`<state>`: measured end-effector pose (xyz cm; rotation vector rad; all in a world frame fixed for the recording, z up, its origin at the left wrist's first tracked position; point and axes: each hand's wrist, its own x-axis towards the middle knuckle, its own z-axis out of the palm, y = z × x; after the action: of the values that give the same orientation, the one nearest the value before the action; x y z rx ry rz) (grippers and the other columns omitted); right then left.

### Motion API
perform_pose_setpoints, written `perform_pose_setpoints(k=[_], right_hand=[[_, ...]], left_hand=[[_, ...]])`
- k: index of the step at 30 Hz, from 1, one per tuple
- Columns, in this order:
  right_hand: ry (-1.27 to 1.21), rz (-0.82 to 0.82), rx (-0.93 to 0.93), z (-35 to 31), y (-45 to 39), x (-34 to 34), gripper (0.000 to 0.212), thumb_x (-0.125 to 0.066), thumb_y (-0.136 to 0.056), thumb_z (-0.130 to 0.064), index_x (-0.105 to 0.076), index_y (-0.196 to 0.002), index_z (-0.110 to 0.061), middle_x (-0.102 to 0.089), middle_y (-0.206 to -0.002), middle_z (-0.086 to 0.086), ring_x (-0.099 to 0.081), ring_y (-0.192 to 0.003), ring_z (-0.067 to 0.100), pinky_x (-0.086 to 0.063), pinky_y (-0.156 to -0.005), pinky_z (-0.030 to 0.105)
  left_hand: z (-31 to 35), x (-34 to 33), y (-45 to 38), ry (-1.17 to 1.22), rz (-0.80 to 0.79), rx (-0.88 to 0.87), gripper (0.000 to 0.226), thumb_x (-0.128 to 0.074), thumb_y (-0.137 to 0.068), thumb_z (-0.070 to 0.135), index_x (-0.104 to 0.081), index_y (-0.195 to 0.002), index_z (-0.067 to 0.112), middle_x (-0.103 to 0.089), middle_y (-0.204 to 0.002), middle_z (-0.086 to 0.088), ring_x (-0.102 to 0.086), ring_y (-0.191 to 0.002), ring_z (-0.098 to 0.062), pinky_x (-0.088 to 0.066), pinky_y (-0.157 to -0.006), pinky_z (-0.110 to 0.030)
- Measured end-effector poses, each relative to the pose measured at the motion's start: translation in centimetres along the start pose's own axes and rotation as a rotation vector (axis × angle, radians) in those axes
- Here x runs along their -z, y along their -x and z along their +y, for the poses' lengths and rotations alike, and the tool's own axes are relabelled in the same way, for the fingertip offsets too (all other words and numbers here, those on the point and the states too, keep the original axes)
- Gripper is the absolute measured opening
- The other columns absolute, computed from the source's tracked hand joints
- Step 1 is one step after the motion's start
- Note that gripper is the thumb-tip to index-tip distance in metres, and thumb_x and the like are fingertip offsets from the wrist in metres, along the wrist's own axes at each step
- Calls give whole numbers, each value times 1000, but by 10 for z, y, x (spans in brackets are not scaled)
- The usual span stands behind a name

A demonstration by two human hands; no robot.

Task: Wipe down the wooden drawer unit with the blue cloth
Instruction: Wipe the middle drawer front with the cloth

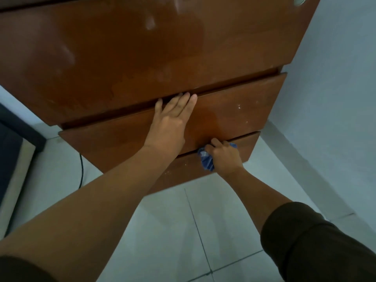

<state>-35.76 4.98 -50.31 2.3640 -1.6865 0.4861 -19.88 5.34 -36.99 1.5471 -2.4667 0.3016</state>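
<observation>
light: dim, cool, flat | glare: pale sheen is showing on the drawer unit (142, 47) top front | focus: soft, slightly blurring overall | edges: wide-angle view is bending lines | shadows: faint

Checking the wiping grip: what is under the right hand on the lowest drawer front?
The blue cloth, bunched, sits under the right hand, sticking out at both sides against the lowest drawer front. The cloth's middle and the wood beneath are covered.
</observation>
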Motion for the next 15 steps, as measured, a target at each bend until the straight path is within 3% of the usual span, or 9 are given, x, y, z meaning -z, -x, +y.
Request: perform_pose_setpoints(k=[5, 9, 15], right_hand=[[39, 298, 127, 11, 4, 57, 25, -84, -60, -12, -72, -81, -18, -68, -83, 5, -64, -63, 28, -44, -38, 26], [155, 532, 63, 27, -12, 105, 9, -75, -72, -14, -73, -79, -19, -70, -83, 4, -67, -73, 28, -46, -46, 25], [199, 587, -10, 45, -37, 108, 6, -71, -74, -17, -73, -78, -18, -70, -83, 4, -68, -76, 31, -48, -41, 25]], left_hand=[[5, 8, -1, 37, -29, 33, 78, -46, -88, -1, -6, -151, 20, -13, -158, 2, -9, -146, -14, -5, -118, -44], [14, 12, -6, 57, -74, 68, 79, -45, -88, -3, -3, -151, 21, -7, -159, 4, -3, -146, -13, -3, -119, -43], [34, 11, -29, 60, -128, 27, 84, -46, -88, -1, 6, -150, 20, 0, -159, 5, -1, -147, -13, -3, -118, -44]])
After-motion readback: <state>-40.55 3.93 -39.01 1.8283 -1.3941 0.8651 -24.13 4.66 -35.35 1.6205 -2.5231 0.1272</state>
